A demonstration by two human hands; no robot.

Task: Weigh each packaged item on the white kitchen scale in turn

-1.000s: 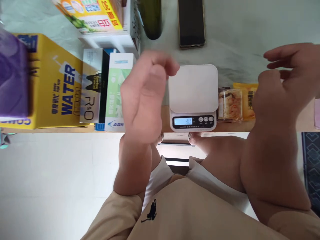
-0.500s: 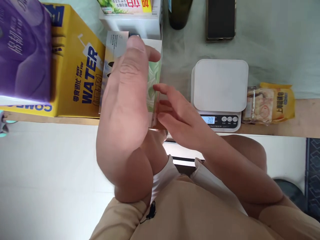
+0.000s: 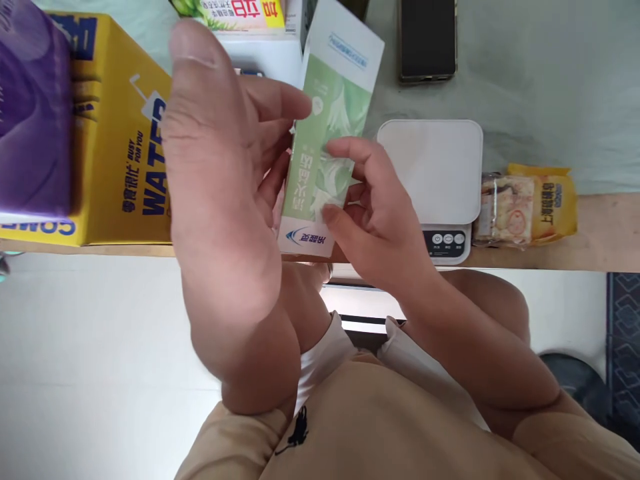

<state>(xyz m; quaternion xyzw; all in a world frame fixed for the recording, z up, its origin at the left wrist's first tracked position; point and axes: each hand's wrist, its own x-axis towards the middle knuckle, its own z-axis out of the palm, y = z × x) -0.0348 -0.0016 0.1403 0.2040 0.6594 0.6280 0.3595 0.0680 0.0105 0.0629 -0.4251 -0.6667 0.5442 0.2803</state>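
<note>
Purple pack (image 3: pixel 27 113): at the far left, blurred and cut by the frame edge; it overlaps the yellow box.
Yellow box (image 3: pixel 107 133): printed "WATER", lying on the tabletop (image 3: pixel 550 87); its right end is hidden behind the left hand.
Left hand (image 3: pixel 220 193): raised close to the camera, large and partly blurred; the fingers curl against the left edge of the green and white carton, so the grip holds that side. Fingertip contact is mostly hidden by the hand itself.
Green and white carton (image 3: pixel 325 140): lifted off the tabletop and tilted, top end leaning right, held between both hands in front of the stacked boxes.
Box with red lettering (image 3: pixel 235 10): at the top edge, only its lower strip in view.
Right hand (image 3: pixel 375 220): its grip pinches the carton's right edge, thumb on the printed face, other fingers behind.
Kitchen scale (image 3: pixel 433 167): white, platform bare; the display is hidden behind the right hand, three buttons visible.
Phone (image 3: pixel 427 40): dark screen, top cut off.
Snack packets (image 3: pixel 525 203): two, just beside the scale, print too small to read.
</note>
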